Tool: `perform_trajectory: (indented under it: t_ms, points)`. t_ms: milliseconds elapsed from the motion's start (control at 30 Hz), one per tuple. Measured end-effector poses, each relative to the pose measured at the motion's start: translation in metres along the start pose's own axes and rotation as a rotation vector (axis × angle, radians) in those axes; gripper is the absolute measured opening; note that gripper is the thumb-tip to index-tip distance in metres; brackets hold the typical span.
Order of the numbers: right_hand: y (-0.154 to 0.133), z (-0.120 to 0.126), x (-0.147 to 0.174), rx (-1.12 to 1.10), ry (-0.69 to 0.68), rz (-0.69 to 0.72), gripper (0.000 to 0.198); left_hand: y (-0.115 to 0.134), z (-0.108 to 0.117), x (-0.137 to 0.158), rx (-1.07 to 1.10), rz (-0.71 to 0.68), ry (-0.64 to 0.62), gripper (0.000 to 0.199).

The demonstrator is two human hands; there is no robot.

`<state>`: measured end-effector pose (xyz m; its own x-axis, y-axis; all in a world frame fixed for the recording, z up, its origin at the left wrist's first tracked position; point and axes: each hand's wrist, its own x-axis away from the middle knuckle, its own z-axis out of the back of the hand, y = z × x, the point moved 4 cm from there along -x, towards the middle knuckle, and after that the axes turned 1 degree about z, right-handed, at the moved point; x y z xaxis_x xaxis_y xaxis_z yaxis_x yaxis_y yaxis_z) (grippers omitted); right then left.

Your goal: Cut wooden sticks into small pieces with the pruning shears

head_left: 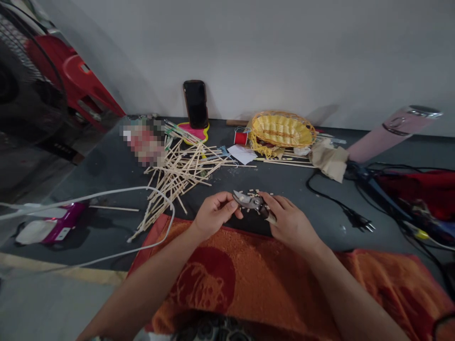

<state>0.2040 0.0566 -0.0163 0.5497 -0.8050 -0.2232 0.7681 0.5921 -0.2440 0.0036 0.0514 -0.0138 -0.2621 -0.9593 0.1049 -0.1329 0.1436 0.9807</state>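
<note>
My right hand (289, 220) is wrapped round the handles of a pair of pruning shears (250, 201), whose blades point left. At the blade tips, my left hand (217, 210) is closed with thumb and fingertips together; whatever it pinches is too small or hidden to make out. Short cut pieces of stick (255, 192) lie on the dark table around and behind the shears. Farther left spreads a loose pile of thin wooden sticks (181, 170). Beneath my forearms is an orange and red towel (266, 274).
At the back are a phone (195, 104), a red thread spool (241, 138), a white paper (242, 154) and a yellow wicker basket (284, 129). A pink flask (391, 132) and a black plug (359, 221) are right. A white cable (124, 190) loops across the left, near a purple device (67, 222).
</note>
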Motion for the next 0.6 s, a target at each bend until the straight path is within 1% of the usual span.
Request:
perform_trajectory:
  t_ms: [133,200,300,467,600]
  points:
    - [0.0049,0.0002,-0.0004,-0.006,0.016,-0.035,0.057,0.0002,0.005,-0.0009,-0.22,-0.068,0.114,0.023]
    - [0.0048,0.0008,-0.0007,-0.012,0.009,-0.023,0.056,0.0005,0.0069,-0.0006,-0.261,-0.079,0.133,0.022]
    - [0.0033,0.0022,-0.0008,-0.032,-0.015,-0.002,0.056,0.0009,0.0066,-0.0003,-0.184,-0.036,0.074,0.024]
    - [0.0023,0.0054,-0.0014,-0.062,-0.039,0.014,0.056,0.0018,0.0024,0.0016,0.059,0.158,-0.07,0.029]
    - [0.0019,0.0061,-0.0012,-0.07,-0.04,0.035,0.055,0.002,0.0024,0.0045,0.151,0.294,-0.137,0.031]
